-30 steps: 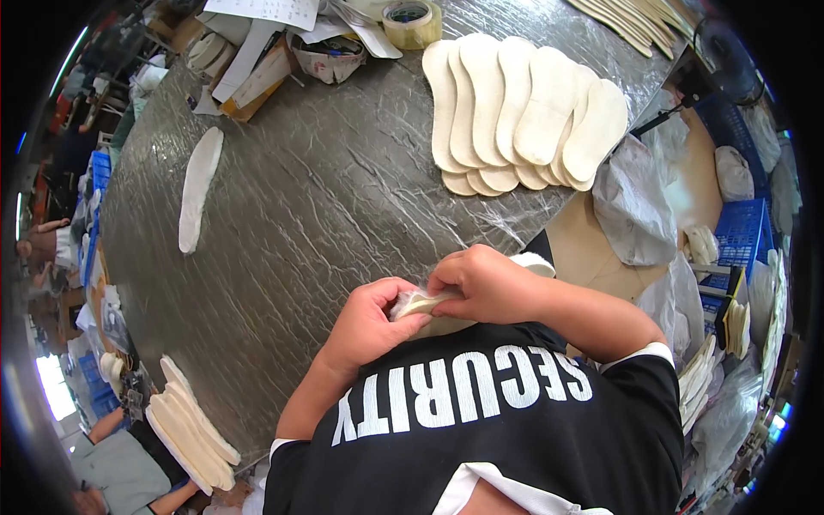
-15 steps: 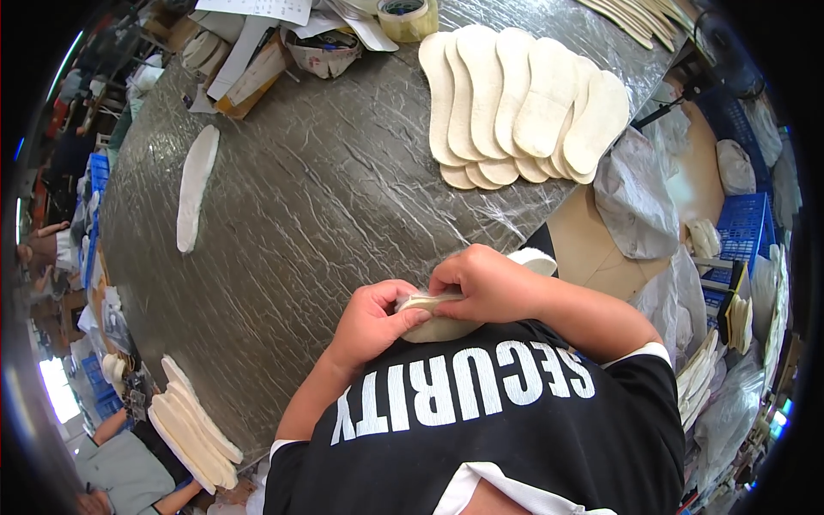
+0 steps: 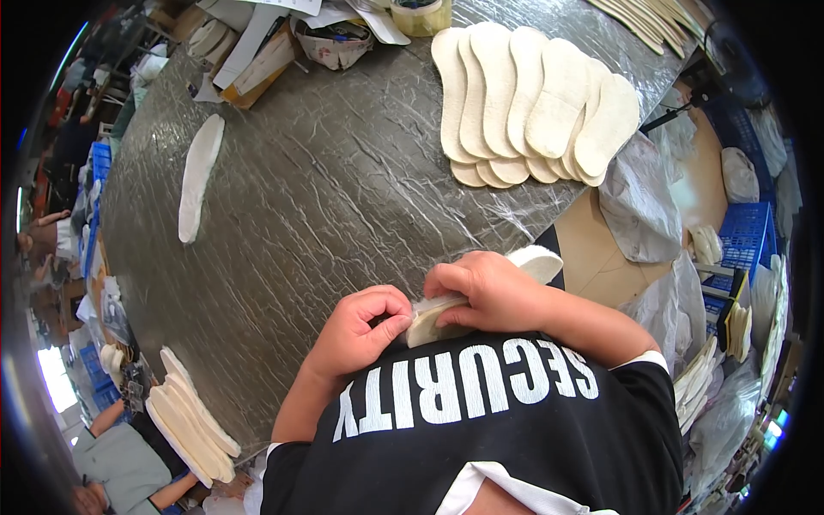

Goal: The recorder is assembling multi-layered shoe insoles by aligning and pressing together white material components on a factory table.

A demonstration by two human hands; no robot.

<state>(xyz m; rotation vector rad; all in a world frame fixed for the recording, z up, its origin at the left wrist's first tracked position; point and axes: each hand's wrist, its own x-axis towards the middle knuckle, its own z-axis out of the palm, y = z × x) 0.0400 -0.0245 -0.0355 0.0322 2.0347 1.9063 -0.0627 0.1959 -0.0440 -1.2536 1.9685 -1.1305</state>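
Observation:
Close to my body, at the table's near edge, I hold a cream insole with a fluffy white side. My right hand is closed round its middle, thumb on the near face and fingers over the top. My left hand has thumb and forefinger pinched at the fuzzy left end. Beyond my right hand a white, rounded end sticks out; whether it belongs to the same insole or a second one is hidden by the hand.
Overlapping cream insoles lie at the table's far right, and a single white insole at the left. More insoles are stacked at the near left edge. Tape and a container of tools stand at the back. A co-worker is lower left.
My left fingertips have moved slightly left and the insole's left end slightly right, with more of its near face showing. My right hand has shifted a little right, still holding the insole.

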